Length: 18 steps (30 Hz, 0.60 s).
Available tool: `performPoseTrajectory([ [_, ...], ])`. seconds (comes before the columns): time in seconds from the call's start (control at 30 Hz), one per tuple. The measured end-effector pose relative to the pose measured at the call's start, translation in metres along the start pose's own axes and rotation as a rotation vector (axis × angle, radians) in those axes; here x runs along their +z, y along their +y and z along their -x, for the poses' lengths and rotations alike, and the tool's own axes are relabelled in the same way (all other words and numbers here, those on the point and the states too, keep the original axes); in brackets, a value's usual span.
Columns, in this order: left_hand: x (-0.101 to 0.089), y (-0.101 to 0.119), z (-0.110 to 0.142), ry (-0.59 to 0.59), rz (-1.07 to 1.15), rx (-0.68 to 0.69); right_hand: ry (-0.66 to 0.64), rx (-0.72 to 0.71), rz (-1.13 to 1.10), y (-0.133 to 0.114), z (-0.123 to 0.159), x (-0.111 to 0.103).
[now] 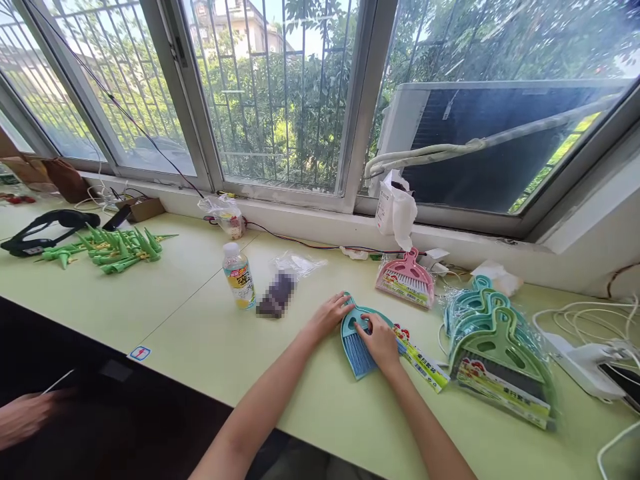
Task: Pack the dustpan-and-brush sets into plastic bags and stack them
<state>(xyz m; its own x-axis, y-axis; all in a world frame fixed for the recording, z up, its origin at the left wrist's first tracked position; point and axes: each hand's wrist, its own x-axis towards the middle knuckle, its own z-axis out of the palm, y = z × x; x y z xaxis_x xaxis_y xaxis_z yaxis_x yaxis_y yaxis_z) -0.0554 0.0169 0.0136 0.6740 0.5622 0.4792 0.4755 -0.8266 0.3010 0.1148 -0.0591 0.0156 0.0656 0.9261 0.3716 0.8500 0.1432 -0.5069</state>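
Note:
A small blue dustpan [381, 312] lies on the table with a matching blue brush [358, 353] set in it, bristles toward me. My left hand [329, 316] is closed at the handle end. Over the brush's body, my right hand [382, 341] has its thumb and fingers bent, gripping it near the holes. A printed label card [425, 365] with red mushrooms lies just right of my right hand, touching or close to the dustpan's edge. Part of the dustpan is hidden beneath my right hand.
Packed green dustpan sets [505, 360] stand at the right; a pink set [407, 279] lies behind. To the left are a drink bottle [240, 277], a blurred dark item [277, 295] and green spiky pieces [120, 248]. A power strip [583, 367] lies far right. Another person's hand [25, 419] shows lower left.

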Motion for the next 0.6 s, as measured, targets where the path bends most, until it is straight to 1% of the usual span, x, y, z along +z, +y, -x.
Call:
performPoseTrajectory([
  [0.1,-0.005,-0.001,0.001,-0.007,0.024,0.042,-0.003,-0.017,-0.022,0.004,-0.001,0.0],
  [0.23,-0.003,-0.001,0.002,-0.069,0.043,0.121,-0.006,-0.015,-0.022,0.013,-0.005,0.0],
  [0.4,0.005,0.001,-0.001,-0.121,-0.082,0.127,-0.051,-0.023,-0.034,0.021,-0.008,-0.002],
  [0.53,0.011,0.004,-0.002,-0.124,-0.192,0.11,-0.08,-0.017,0.006,0.018,-0.01,-0.005],
  [0.6,0.015,0.003,0.0,-0.145,-0.239,0.107,-0.089,-0.023,0.053,0.015,-0.011,-0.008],
])
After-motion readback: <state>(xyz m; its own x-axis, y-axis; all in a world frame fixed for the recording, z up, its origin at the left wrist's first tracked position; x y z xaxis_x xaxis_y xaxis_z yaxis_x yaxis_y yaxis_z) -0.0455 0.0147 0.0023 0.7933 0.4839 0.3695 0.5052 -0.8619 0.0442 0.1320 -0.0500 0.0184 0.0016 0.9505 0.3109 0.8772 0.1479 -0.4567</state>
